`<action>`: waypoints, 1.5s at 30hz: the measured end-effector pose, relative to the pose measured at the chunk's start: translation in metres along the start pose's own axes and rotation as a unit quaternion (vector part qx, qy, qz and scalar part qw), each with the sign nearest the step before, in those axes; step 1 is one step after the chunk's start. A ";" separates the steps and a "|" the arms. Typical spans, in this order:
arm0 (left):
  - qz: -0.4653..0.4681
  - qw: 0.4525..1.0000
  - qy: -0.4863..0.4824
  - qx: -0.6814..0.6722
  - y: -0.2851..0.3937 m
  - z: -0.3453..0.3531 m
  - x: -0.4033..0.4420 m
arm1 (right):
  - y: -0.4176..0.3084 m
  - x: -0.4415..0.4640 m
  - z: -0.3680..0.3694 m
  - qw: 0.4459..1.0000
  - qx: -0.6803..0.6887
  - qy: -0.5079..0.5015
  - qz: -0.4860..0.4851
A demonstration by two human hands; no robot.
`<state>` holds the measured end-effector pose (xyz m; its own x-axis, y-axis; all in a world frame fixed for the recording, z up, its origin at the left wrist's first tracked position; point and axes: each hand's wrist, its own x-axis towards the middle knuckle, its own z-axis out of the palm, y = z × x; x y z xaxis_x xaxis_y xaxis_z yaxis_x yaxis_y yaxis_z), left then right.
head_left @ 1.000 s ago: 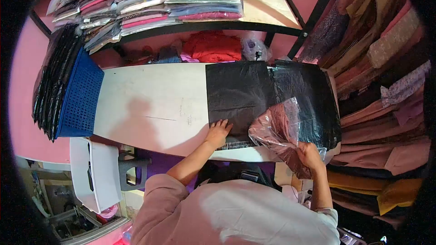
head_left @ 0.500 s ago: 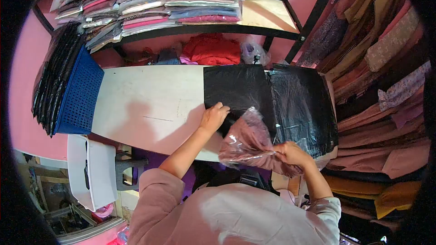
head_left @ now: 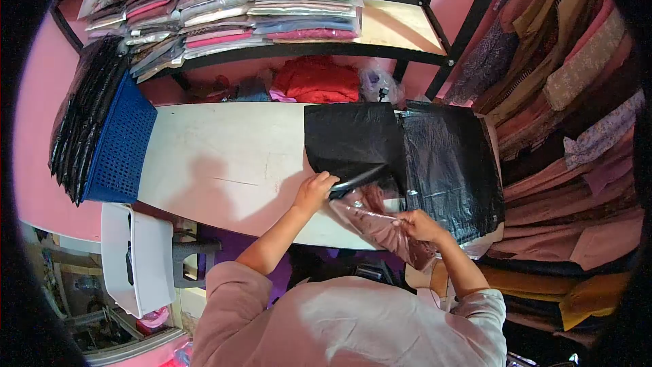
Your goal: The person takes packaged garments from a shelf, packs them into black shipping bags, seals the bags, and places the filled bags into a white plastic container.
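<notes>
My left hand (head_left: 316, 191) is closed on the near edge of a black plastic bag (head_left: 348, 137), which lies flat on the white table (head_left: 217, 136). That edge is lifted a little, showing a shiny fold. My right hand (head_left: 421, 225) grips a dusty-pink folded cloth in clear plastic (head_left: 384, 225). The far end of this packet meets the bag's raised edge; I cannot tell how far inside it reaches. Just right of the bag lies a pile of black plastic bags (head_left: 451, 170).
A blue basket (head_left: 115, 146) at the table's left end holds several black packages (head_left: 85, 109). Bagged folded clothes (head_left: 305, 3) are stacked on the shelf behind. Garments (head_left: 564, 156) hang along the right. A white bin (head_left: 153, 258) stands below the table at left.
The pink packet has swung down from upright to lie lower, its far end now at the bag's edge. My left hand has shifted slightly nearer, and the bag's edge has lifted.
</notes>
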<state>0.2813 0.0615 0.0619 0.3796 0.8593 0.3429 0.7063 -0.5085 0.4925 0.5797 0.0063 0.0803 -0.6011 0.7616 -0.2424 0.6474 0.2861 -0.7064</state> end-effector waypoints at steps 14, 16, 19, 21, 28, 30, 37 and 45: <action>-0.273 0.930 0.110 -0.221 0.003 0.043 -0.008 | -0.022 -0.013 -0.010 0.983 0.175 0.035 0.052; -0.252 0.951 0.089 -0.154 0.008 0.031 -0.011 | -0.019 -0.017 -0.013 0.981 0.179 0.037 0.064; -0.249 0.957 -0.026 -0.144 0.019 0.012 -0.023 | -0.002 -0.026 -0.012 0.977 0.181 0.015 0.111; -0.226 0.963 -0.014 -0.146 0.012 0.025 -0.032 | -0.003 -0.027 -0.013 0.986 0.141 0.000 0.084; -0.173 0.971 0.056 -0.152 0.014 0.029 -0.033 | -0.015 -0.022 0.003 0.997 -0.054 0.021 0.058; -0.142 0.974 0.116 -0.136 0.015 0.029 -0.035 | -0.015 -0.022 0.009 0.983 -0.133 0.089 0.091; -0.144 0.975 0.103 -0.133 0.041 0.022 -0.029 | -0.039 -0.011 0.004 0.982 -0.125 0.064 0.125; -0.125 0.974 0.119 -0.144 0.045 0.021 -0.028 | -0.037 0.019 0.017 0.973 -0.115 0.134 0.146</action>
<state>0.3151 0.0161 0.0572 0.0435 0.9385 0.3425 0.5482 -0.3091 0.7772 0.5366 0.0006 0.0903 -0.2516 0.9453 -0.2078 0.8788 0.1332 -0.4582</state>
